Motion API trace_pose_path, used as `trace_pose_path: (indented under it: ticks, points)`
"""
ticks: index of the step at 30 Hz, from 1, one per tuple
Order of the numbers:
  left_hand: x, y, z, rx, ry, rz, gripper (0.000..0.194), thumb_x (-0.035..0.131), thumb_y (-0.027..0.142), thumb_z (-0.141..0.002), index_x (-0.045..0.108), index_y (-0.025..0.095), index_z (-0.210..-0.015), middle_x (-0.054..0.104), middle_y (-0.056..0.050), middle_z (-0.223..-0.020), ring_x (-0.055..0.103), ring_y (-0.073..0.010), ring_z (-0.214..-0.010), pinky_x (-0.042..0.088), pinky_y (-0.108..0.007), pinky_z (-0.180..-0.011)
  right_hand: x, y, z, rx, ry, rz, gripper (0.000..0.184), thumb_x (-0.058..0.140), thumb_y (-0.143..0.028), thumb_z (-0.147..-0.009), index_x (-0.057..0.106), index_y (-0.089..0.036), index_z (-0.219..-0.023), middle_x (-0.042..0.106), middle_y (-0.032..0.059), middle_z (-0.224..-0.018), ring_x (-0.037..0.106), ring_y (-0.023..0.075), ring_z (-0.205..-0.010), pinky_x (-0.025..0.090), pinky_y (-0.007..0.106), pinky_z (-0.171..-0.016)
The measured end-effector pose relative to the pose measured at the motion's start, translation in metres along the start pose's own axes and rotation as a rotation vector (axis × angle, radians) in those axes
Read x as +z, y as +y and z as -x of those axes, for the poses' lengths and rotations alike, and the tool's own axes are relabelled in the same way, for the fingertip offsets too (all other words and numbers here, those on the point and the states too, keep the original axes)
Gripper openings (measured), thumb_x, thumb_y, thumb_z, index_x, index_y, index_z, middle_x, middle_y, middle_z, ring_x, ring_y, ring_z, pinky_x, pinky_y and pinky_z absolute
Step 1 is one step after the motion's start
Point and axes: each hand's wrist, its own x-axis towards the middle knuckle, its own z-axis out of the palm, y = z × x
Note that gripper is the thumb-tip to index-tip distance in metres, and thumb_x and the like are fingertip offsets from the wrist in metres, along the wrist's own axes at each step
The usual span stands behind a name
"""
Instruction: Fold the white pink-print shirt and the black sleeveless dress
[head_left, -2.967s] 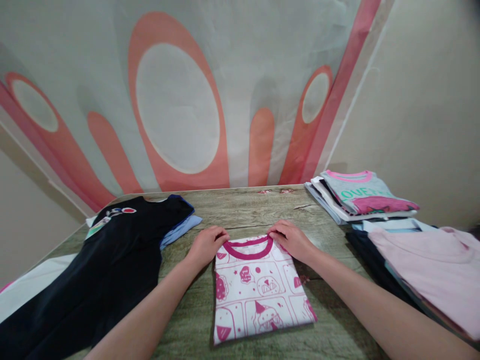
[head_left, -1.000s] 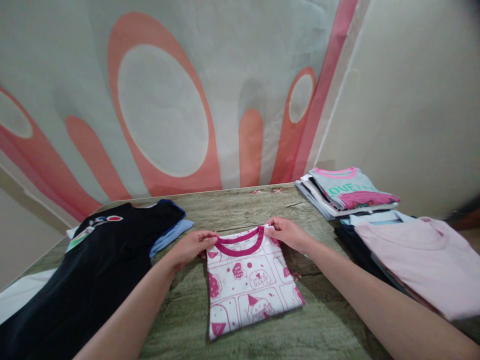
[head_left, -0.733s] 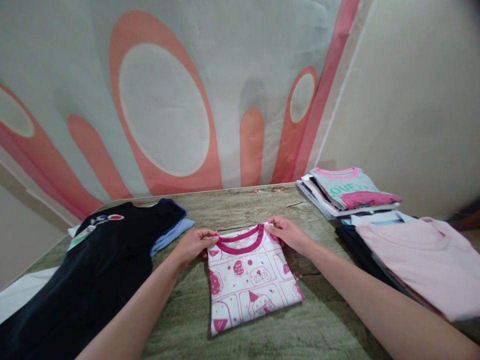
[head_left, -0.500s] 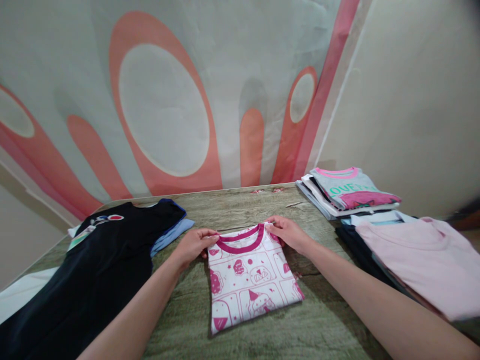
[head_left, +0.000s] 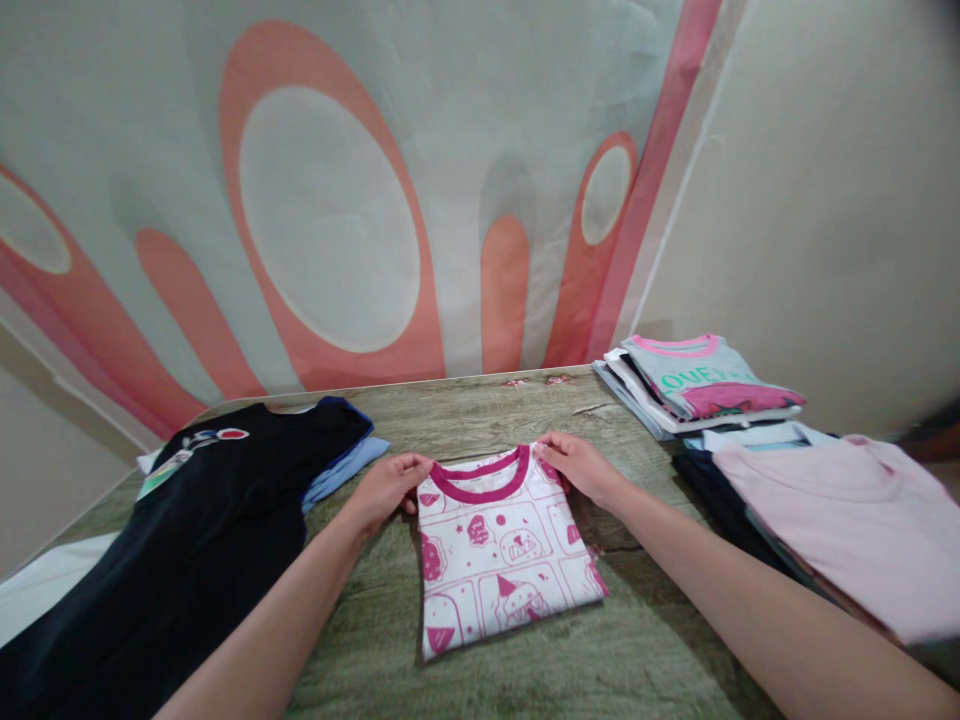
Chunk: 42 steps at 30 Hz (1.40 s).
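A white T-shirt (head_left: 510, 560) with magenta prints and a magenta collar lies in front of me, folded into a compact rectangle with its neckline facing away. My left hand (head_left: 391, 490) pinches its far left corner at the shoulder, thumb and fingers closed on the cloth. At the far right corner, my right hand (head_left: 576, 468) grips the other shoulder the same way. The underside of the folded shirt is hidden.
Left of me a black garment (head_left: 225, 540) lies spread over blue cloth (head_left: 345, 474) and white cloth (head_left: 52, 580). On the right are a folded pile topped by a grey shirt (head_left: 686, 372) and another topped by a pink shirt (head_left: 847, 520). A wall stands behind the wooden table (head_left: 450, 410).
The near edge of the folded T-shirt sits very slightly farther from me. Both hands keep their hold on its shoulder corners, almost unmoved.
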Motion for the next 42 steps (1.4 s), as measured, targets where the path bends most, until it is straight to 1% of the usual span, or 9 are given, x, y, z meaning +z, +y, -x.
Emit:
trace_pose_path:
  ticks: [2,5,13,23,28,36,42]
  points:
    - [0.0006,-0.0006,-0.0002,0.005,0.021,-0.007,0.052,0.067,0.061,-0.07,0.064,0.012,-0.087,0.062,-0.001,-0.063,0.05,-0.0085,-0.048,0.039,-0.018,-0.043,0.0002,0.0006,-0.0003,0.003,-0.001,-0.006,0.032,0.054,-0.051,-0.084,0.059,-0.019,-0.089,0.048,-0.0058,-0.06,0.042,0.0086,-0.047,0.033,0.019,-0.04]
    - [0.0003,-0.0025,-0.0009,0.01,0.034,0.005,0.052,0.067,0.061,-0.071,0.063,0.013,-0.091,0.063,-0.001,-0.064,0.051,-0.0087,-0.048,0.039,-0.018,-0.043,0.0002,0.001,-0.0004,0.012,-0.003,-0.014,0.034,0.055,-0.052,-0.083,0.058,-0.019,-0.089,0.047,-0.0062,-0.059,0.042,0.0087,-0.046,0.034,0.019,-0.04]
    - [-0.0027,-0.0072,-0.0036,0.011,0.004,0.013,0.052,0.066,0.059,-0.073,0.064,0.014,-0.097,0.064,-0.001,-0.068,0.053,-0.0091,-0.051,0.041,-0.018,-0.045,-0.0006,0.0018,-0.0006,0.004,-0.001,-0.004,0.033,0.055,-0.052,-0.083,0.06,-0.019,-0.09,0.049,-0.0056,-0.06,0.043,0.0089,-0.046,0.034,0.02,-0.039]
    - [-0.0035,-0.0053,-0.0032,0.001,-0.011,0.013,0.052,0.067,0.06,-0.071,0.065,0.014,-0.094,0.065,-0.002,-0.069,0.054,-0.0105,-0.053,0.041,-0.019,-0.046,-0.0012,-0.0007,0.0006,0.006,0.002,0.015,0.032,0.055,-0.05,-0.084,0.06,-0.019,-0.09,0.05,-0.0052,-0.06,0.044,0.0091,-0.048,0.034,0.019,-0.04]
    - [-0.0035,-0.0059,-0.0034,0.017,-0.029,0.016,0.051,0.066,0.059,-0.073,0.064,0.013,-0.094,0.064,-0.002,-0.069,0.054,-0.0107,-0.055,0.041,-0.019,-0.046,-0.0018,-0.0014,0.001,0.003,-0.006,0.014,0.033,0.054,-0.051,-0.084,0.06,-0.019,-0.092,0.05,-0.005,-0.061,0.044,0.0092,-0.048,0.035,0.02,-0.041]
    - [-0.0026,-0.0052,-0.0033,-0.005,-0.031,0.05,0.053,0.067,0.06,-0.07,0.064,0.013,-0.095,0.064,-0.002,-0.069,0.055,-0.0112,-0.056,0.04,-0.019,-0.045,-0.0016,0.0014,-0.0005,-0.009,-0.018,-0.01,0.034,0.054,-0.052,-0.084,0.06,-0.02,-0.091,0.051,-0.0051,-0.062,0.044,0.0096,-0.048,0.034,0.02,-0.042]
    - [-0.0029,-0.006,-0.0037,0.0,-0.03,0.055,0.051,0.068,0.058,-0.07,0.066,0.013,-0.095,0.065,-0.002,-0.069,0.055,-0.0113,-0.055,0.041,-0.019,-0.045,-0.0021,0.0063,-0.0025,-0.01,-0.019,-0.01,0.034,0.054,-0.052,-0.085,0.06,-0.019,-0.093,0.051,-0.0052,-0.061,0.045,0.0093,-0.048,0.034,0.02,-0.042]
